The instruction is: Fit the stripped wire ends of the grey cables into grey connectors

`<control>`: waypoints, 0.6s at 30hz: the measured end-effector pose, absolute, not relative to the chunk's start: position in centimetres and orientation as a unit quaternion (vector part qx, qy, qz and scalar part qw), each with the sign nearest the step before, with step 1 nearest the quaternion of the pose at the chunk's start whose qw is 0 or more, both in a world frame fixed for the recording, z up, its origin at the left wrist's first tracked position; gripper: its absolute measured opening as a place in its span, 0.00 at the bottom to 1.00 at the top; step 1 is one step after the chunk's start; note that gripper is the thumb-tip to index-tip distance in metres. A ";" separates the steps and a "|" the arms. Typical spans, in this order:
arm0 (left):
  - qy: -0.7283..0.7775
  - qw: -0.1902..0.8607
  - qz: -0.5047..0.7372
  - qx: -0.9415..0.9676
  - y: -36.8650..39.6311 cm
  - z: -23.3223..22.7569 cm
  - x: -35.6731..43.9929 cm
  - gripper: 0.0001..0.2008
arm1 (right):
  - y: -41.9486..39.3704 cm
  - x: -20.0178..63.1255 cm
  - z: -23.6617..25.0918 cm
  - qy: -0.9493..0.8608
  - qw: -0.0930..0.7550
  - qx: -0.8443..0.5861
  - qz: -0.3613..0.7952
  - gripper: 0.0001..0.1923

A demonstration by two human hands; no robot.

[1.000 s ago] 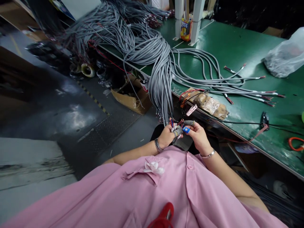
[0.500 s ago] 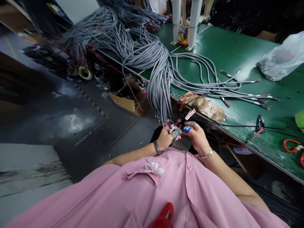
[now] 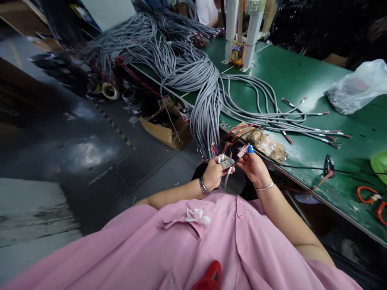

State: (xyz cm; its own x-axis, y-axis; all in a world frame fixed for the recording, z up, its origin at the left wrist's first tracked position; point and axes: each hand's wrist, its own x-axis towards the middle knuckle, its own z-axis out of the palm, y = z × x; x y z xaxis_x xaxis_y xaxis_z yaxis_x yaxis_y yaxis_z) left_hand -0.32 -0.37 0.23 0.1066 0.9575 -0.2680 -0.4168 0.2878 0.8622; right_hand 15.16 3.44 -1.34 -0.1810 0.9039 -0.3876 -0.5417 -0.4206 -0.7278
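Head view, item: my left hand [image 3: 212,174] closed on a cable end [image 3: 226,164], right hand [image 3: 254,167] pinching a small connector [image 3: 242,151]; risk, I judge: thin wires [image 3: 215,149] slipping loose.

Head-worn camera, one view only.
It looks forward and down, close above the pink shirt [image 3: 211,241], the green surface [image 3: 302,72] beyond.

A large bundle of cables [image 3: 202,84] is draped over the left edge of the table [image 3: 302,72], with loose cables [image 3: 272,117] spread rightward across it. A plastic bag [image 3: 356,88] is placed near the far right edge. Below the left edge, a cardboard box [image 3: 166,129] is set on the floor [image 3: 90,153].
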 end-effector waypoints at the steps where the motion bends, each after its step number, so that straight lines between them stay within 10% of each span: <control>1: 0.434 0.674 0.512 0.309 -0.3 0.2 -0.2 0.13 | 3.4 15.1 -1.4 -0.218 0.496 -0.410 0.734 0.18; 18: 0.450 0.678 0.499 0.299 -0.2 0.0 0.5 0.15 | 2.8 14.6 -1.8 -0.224 0.508 -0.393 0.733 0.25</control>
State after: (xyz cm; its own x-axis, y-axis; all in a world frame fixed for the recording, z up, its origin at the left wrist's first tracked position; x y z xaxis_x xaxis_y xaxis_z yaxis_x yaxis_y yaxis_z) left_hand 0.54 -0.24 -0.05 0.0972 0.9450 -0.3123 -0.4066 0.3241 0.8542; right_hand 14.60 2.76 -1.82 -0.1755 0.9204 -0.3492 -0.5687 -0.3844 -0.7272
